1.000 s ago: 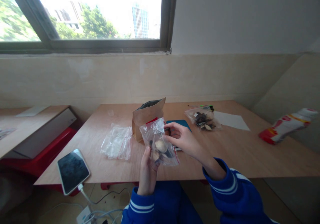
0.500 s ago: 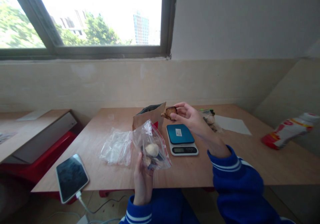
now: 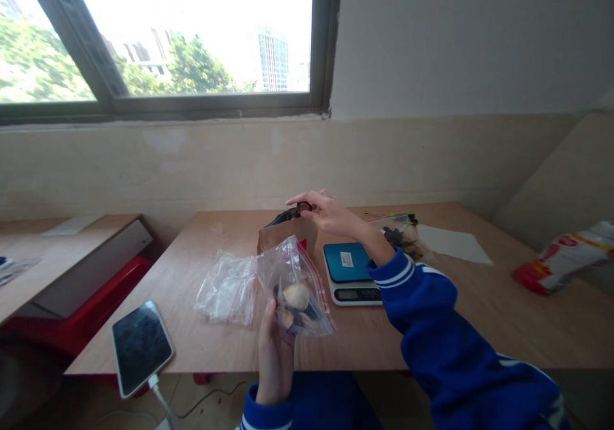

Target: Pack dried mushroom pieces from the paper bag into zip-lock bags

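A clear zip bag (image 3: pixel 307 289) with a pale round piece and dark pieces inside is held up by my left hand (image 3: pixel 275 353), whose fingers close on its lower left side. Behind it a brown paper bag (image 3: pixel 288 233) stands with its dark mouth open. My right hand (image 3: pixel 330 215) is over the paper bag's right side, its thumb and fingers round a small brown piece (image 3: pixel 304 207) at the mouth. Just right of the zip bag lies a kitchen scale (image 3: pixel 346 262) with a blue top, partly behind my right sleeve.
Flat clear bags (image 3: pixel 228 289) lie left of the zip bag. A phone (image 3: pixel 142 348) with a cable is at the front left edge. Farther right are a filled clear bag (image 3: pixel 401 235), white paper (image 3: pixel 453 243) and a red-and-white bottle (image 3: pixel 561 257).
My right hand has moved left from above the scale to the paper bag's mouth, carrying the brown piece. My left hand still holds the zip bag. The view has shifted slightly.
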Tool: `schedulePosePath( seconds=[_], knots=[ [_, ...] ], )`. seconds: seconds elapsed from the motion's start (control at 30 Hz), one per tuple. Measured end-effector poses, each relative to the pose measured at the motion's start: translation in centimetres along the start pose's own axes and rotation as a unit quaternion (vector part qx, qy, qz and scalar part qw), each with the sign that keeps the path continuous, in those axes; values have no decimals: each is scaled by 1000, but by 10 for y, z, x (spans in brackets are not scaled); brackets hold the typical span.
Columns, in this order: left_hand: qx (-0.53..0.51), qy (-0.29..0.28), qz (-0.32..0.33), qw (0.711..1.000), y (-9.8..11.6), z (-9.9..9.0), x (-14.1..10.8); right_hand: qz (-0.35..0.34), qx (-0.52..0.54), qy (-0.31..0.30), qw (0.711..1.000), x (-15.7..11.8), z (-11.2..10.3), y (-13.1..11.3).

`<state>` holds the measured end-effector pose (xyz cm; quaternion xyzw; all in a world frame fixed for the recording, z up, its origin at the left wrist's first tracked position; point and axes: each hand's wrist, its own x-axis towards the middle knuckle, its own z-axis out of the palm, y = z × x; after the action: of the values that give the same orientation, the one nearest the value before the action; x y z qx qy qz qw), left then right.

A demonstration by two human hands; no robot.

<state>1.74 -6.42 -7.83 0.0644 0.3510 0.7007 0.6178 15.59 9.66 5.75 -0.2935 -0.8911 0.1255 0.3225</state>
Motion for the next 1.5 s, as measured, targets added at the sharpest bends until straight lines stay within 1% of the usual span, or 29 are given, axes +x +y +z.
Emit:
schedulePosePath(
  seconds=[0.07, 0.13, 0.2, 0.27, 0.33, 0.4, 0.47, 0.53, 0.57, 0.63, 0.7, 0.77, 0.83, 0.93, 1.07, 1.13, 1.27, 1.33, 1.4, 1.47, 1.5],
  knots=[
    [2, -3, -1, 1000, -1, 0, 0, -1, -41, 8, 999, -1, 5, 0],
    [4, -5, -2, 1000, -1, 0, 0, 11, -63, 36, 997, -4, 9, -1],
    [5, -8, -2, 1000, 0, 0, 0, 19, -62, 71, 995, -10, 10, -5],
    [6, -13, 4, 1000, 1, 0, 0, 13, -29, 101, 994, -22, 9, -12],
    [8, -15, 13, 1000, 2, -1, 1, 23, 41, 110, 993, -38, 5, -22],
    [14, -19, 22, 999, 2, -2, 2, 62, 129, 83, 986, -58, 2, -33],
    [21, -24, 31, 999, 2, -3, 2, 98, 203, 23, 974, -75, 3, -44],
    [25, -30, 34, 999, 0, -4, 2, 115, 235, -40, 964, -88, 8, -52],
    [25, -33, 32, 999, -1, -4, 2, 118, 232, -63, 964, -92, 12, -55],
    [28, -40, 27, 998, -3, -4, 2, 120, 194, -94, 969, -97, 19, -57],
    [33, -44, 26, 998, -4, -4, 1, 118, 153, -125, 973, -98, 25, -56],
    [38, -47, 29, 998, -3, -4, 1, 107, 137, -157, 972, -98, 29, -54],
    [38, -46, 27, 998, -3, -4, 2, 93, 134, -166, 973, -98, 31, -53],
    [32, -43, 19, 998, -2, -3, 1, 84, 126, -131, 980, -97, 32, -56],
    [24, -56, 18, 998, -1, 1, -2, 125, 147, -51, 980, -97, 30, -58],
    [16, -51, 22, 998, 0, 3, -3, 151, 173, -12, 973, -97, 29, -57],
    [-10, -6, 30, 999, 1, 2, -1, 169, 255, 41, 951, -94, 24, -48],
    [-18, 7, 28, 999, 1, 1, 0, 162, 298, 98, 935, -84, 21, -41],
    [-24, 13, 28, 999, 1, 0, 1, 151, 326, 178, 916, -67, 20, -32],
    [-24, 9, 28, 999, 1, -1, 1, 132, 325, 254, 901, -45, 20, -24],
    [-21, 5, 29, 999, 0, -1, 1, 119, 314, 282, 899, -34, 21, -19]
  ],
)
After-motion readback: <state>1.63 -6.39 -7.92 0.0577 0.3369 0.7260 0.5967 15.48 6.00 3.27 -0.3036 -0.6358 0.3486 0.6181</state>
